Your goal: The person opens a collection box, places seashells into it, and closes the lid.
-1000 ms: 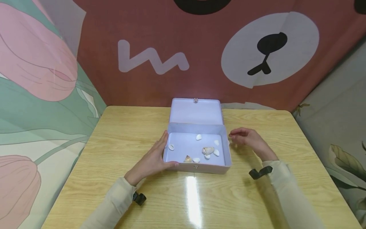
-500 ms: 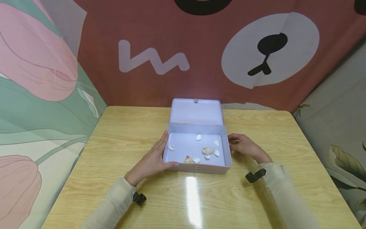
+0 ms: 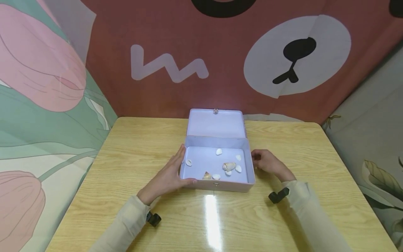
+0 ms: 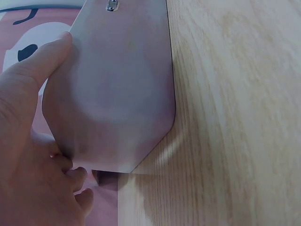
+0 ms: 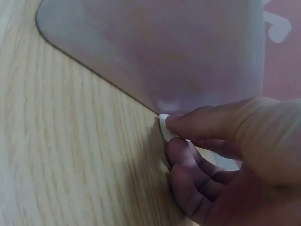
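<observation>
A pale lilac tin box (image 3: 233, 187) sits on the table with its hinged lid (image 3: 216, 123) thrown back. Several white seashells (image 3: 216, 177) lie inside, along with a larger speckled shell (image 3: 228, 166) and a brownish pointed shell (image 3: 206, 175). My left hand (image 3: 164, 178) holds the box's front left corner, thumb at the front rim and fingers along the left side. Beside the right wall, my right hand (image 3: 271, 165) pinches a small white shell (image 5: 163, 126) between thumb and fingers, low at the foot of the box; the head view hides this shell.
The wooden table (image 3: 145, 140) extends to both sides of the box and in front of it. Behind it hangs a red printed cloth (image 3: 176, 94), close to the raised lid. A metal clasp (image 4: 112, 5) is on the box front.
My right hand has moved left and slightly down against the box's right side, its fingers closing on the small shell there. My left hand and the box stay put.
</observation>
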`<action>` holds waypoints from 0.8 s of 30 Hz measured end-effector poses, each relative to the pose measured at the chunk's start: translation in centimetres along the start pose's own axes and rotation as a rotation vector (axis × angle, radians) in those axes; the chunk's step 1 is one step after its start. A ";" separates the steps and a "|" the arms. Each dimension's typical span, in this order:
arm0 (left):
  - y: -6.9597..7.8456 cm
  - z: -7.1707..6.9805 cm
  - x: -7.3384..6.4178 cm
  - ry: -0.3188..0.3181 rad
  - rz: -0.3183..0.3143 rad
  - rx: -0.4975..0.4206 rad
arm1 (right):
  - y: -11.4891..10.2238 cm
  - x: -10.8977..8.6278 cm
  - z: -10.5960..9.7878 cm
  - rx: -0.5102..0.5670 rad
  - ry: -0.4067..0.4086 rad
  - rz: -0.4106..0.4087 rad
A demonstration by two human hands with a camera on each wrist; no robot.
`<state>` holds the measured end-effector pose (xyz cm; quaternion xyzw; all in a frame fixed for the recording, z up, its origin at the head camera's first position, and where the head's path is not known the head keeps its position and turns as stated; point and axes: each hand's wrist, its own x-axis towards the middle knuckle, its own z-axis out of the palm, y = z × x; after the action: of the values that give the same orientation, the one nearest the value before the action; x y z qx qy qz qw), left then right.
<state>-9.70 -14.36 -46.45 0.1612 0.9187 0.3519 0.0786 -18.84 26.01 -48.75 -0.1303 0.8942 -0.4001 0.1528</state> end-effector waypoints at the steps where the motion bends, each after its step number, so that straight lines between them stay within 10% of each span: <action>1: 0.0 0.0 0.0 0.000 0.001 -0.002 | 0.1 0.0 0.0 -0.006 0.004 -0.002; 9: -0.1 0.3 0.1 0.000 -0.002 -0.001 | 0.2 -0.5 -0.2 0.003 0.026 0.029; 24: -0.2 0.2 0.0 0.004 0.006 0.002 | 0.2 -2.6 -2.4 0.380 0.072 0.076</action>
<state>-9.71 -14.37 -46.69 0.1630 0.9188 0.3515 0.0755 -17.42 28.68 -46.92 -0.0507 0.8117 -0.5601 0.1576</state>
